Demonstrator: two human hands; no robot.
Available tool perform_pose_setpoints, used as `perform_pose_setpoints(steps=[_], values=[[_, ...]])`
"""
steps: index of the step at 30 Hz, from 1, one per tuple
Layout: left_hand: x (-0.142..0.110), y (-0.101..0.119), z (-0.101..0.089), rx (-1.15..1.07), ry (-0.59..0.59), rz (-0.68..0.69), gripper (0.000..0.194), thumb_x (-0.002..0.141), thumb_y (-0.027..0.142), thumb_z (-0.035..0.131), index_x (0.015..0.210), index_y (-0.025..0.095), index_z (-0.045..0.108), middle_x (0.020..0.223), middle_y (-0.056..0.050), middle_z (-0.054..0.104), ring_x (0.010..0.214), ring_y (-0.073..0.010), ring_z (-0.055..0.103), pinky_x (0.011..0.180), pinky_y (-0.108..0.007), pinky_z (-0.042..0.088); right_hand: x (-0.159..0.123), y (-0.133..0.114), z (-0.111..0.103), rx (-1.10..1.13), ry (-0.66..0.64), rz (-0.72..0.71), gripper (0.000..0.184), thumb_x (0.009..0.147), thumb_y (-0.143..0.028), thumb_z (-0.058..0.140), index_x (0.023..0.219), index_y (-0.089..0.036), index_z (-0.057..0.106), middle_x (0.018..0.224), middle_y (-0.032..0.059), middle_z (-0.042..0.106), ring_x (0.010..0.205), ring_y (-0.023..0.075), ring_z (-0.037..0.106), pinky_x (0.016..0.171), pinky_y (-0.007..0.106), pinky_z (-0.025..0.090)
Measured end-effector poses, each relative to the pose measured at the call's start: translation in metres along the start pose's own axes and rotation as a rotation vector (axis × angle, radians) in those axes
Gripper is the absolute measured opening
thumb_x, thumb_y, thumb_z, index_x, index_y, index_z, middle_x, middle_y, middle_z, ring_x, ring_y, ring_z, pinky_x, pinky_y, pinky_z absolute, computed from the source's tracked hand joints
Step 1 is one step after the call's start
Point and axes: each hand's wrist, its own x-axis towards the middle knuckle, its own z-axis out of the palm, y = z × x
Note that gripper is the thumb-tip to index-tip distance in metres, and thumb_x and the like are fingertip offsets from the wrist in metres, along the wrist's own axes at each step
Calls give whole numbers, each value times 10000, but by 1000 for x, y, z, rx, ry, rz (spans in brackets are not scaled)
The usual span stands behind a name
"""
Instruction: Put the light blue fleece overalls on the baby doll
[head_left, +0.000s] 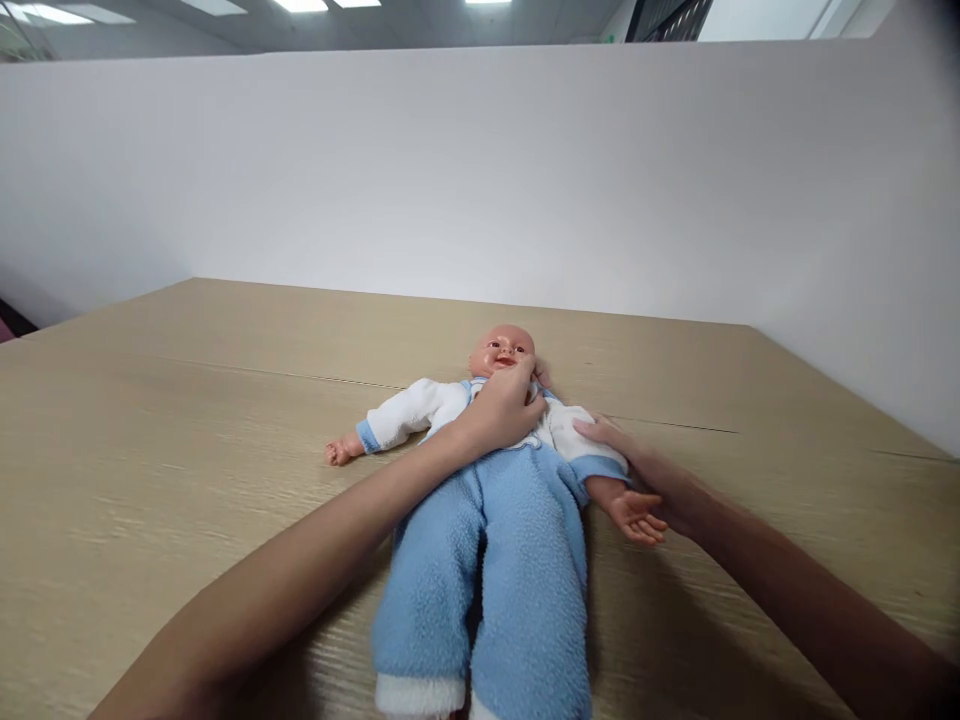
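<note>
A baby doll lies on its back on the wooden table, head away from me. It wears fuzzy blue trousers and a white top with blue cuffs. My left hand reaches across the chest, its fingers curled at the collar and shoulder just below the chin; the exact grip is partly hidden. Around the outer side of the doll's arm, on the right of the picture, is my right hand, thumb on the white sleeve and other fingers mostly hidden behind. The doll's other arm stretches out to the left, untouched.
The wooden table has thin seam lines across its top. A white partition rises behind its far edge and along the right side. Ceiling lights show above the partition. Something dark and pinkish sits at the far left edge.
</note>
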Motion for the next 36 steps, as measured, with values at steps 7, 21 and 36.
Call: perform_pose_setpoints(steps=[7, 21, 36], values=[[-3, 7, 0, 52, -38, -14, 120, 1006, 173, 645, 1066, 212, 548, 879, -17, 699, 818, -217, 685, 705, -321, 425, -50, 18, -53, -177, 56, 177, 823, 684, -662, 907, 1395, -306, 695, 977, 83, 822, 698, 280, 750, 541, 343, 592], [-19, 29, -18, 568, 129, 53, 299, 1116, 435, 499, 1185, 156, 579, 1224, -191, 726, 1244, -376, 606, 1072, -513, 405, -54, 48, -80, -1047, 327, -614, 451, 1018, -511, 559, 1345, -214, 650, 1346, 211, 681, 1261, 470, 626, 1085, 680, 453], [-145, -28, -70, 41, 91, -235, 310, 1131, 505, 438, 1155, 212, 537, 1142, -83, 651, 1074, -273, 603, 1014, -454, 443, -32, 10, 14, -177, -192, -193, 355, 1026, -612, 687, 1078, -261, 661, 857, -4, 652, 839, 236, 630, 815, 380, 528]])
